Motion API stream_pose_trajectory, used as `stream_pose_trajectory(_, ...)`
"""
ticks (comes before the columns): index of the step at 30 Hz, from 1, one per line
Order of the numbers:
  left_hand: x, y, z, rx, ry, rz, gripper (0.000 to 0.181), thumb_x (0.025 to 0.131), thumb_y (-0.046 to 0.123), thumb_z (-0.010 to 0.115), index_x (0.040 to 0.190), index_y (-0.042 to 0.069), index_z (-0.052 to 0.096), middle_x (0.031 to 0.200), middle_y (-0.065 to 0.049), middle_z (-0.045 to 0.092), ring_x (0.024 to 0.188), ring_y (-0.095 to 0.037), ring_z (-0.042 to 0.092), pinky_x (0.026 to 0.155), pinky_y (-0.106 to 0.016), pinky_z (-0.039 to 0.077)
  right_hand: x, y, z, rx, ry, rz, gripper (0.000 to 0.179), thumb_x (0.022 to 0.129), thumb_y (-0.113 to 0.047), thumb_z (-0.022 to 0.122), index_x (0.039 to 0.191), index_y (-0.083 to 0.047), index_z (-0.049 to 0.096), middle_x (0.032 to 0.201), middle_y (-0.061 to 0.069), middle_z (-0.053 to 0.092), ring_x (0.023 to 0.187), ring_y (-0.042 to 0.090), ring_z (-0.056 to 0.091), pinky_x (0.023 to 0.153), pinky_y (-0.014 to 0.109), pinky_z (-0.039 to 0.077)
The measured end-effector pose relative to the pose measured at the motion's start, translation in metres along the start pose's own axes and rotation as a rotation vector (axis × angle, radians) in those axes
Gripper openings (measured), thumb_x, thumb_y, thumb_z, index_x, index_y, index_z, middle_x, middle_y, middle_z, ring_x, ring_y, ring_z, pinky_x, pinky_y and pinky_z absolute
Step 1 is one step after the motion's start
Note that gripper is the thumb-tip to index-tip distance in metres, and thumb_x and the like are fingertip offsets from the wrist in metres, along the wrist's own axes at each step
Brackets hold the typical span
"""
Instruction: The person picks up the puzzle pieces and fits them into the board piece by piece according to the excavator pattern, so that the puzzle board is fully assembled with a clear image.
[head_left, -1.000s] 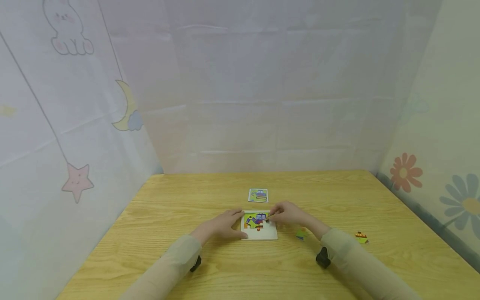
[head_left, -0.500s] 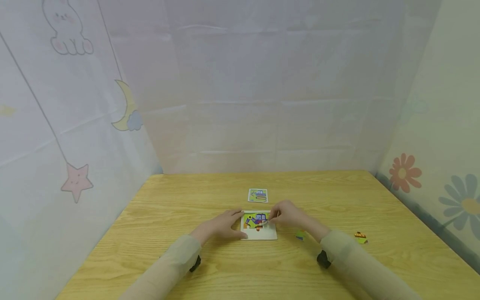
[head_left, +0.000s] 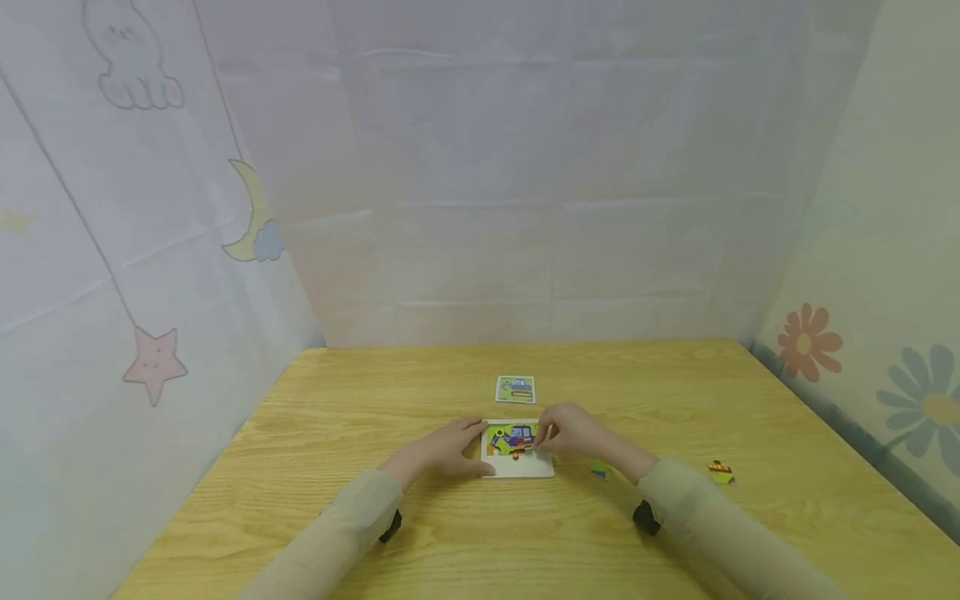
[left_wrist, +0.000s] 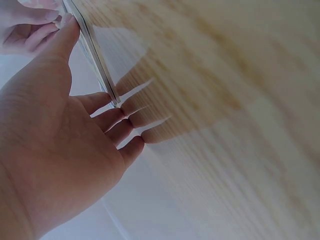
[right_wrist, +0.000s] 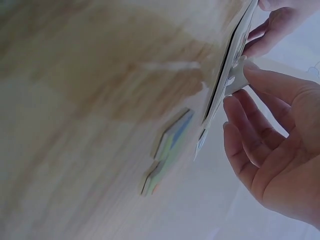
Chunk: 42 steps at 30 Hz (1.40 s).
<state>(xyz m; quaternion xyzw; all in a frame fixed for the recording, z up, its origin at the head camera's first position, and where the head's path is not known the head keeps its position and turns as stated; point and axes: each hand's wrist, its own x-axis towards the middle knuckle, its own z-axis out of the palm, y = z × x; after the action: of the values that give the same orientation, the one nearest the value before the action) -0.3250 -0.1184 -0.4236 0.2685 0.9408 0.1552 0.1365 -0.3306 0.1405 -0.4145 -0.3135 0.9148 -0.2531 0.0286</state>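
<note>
A white-framed puzzle board (head_left: 517,468) lies in the middle of the table, with a digger picture partly laid in it. My left hand (head_left: 450,448) grips the board's left side, thumb at the near corner and index finger at the far corner. In the right wrist view, my right hand (right_wrist: 280,130) pinches a puzzle piece (right_wrist: 239,79) between thumb and fingers, its pale side showing. That piece is tilted right over the board's right part. From the head view, the right hand's fingers largely hide it.
Behind the board lies a small digger picture card (head_left: 516,389). A loose green and blue puzzle piece (head_left: 601,471) lies right of the board. Farther right are orange and green puzzle pieces (head_left: 722,472). A fabric backdrop (head_left: 517,250) stands behind the table.
The piece in my right hand has tilted and come down toward the board, and the hand has shifted slightly. My left hand has stayed on the board's left side.
</note>
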Motion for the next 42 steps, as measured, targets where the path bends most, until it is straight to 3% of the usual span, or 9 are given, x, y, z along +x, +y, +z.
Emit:
stream_pose_trajectory(9,0.002,-0.004,0.002,0.013,0.004,0.001,0.087,0.083,0.060,0.059,0.148,0.010,0.028,0.155,-0.011,0.023,0.141,-0.035,0.023,0.114,-0.050,0.026,0.001,0.000,0.001,0.003,-0.033,0.021,0.006,0.080,-0.010,0.073,0.086,-0.012,0.073,0.085,-0.004,0.067,0.073,0.008,0.057,0.063,0.022,0.050)
stream_pose_trajectory(17,0.002,-0.002,0.001,-0.002,0.000,0.004,0.087,0.084,0.058,0.059,0.148,0.009,0.028,0.155,-0.011,0.023,0.141,-0.035,0.022,0.114,-0.050,0.025,-0.001,-0.002,0.001,-0.002,-0.057,0.054,0.010,0.080,-0.012,0.074,0.090,-0.010,0.073,0.085,-0.001,0.058,0.073,0.010,0.052,0.061,0.023,0.046)
stream_pose_trajectory(32,0.002,-0.003,0.001,-0.007,0.003,0.006,0.087,0.084,0.058,0.059,0.148,0.009,0.028,0.155,-0.011,0.023,0.141,-0.035,0.022,0.114,-0.050,0.025,-0.002,0.006,0.000,0.119,-0.118,0.070,0.011,0.084,-0.015,0.070,0.093,-0.015,0.075,0.085,-0.002,0.053,0.081,0.013,0.052,0.067,0.025,0.047)
stream_pose_trajectory(42,0.001,-0.001,0.001,0.027,-0.001,0.010,0.087,0.084,0.058,0.059,0.148,0.007,0.027,0.154,-0.012,0.024,0.141,-0.034,0.024,0.115,-0.048,0.024,-0.005,0.010,-0.004,0.172,-0.068,0.084,0.016,0.090,-0.004,0.058,0.099,-0.008,0.071,0.097,0.003,0.067,0.089,0.017,0.061,0.075,0.030,0.053)
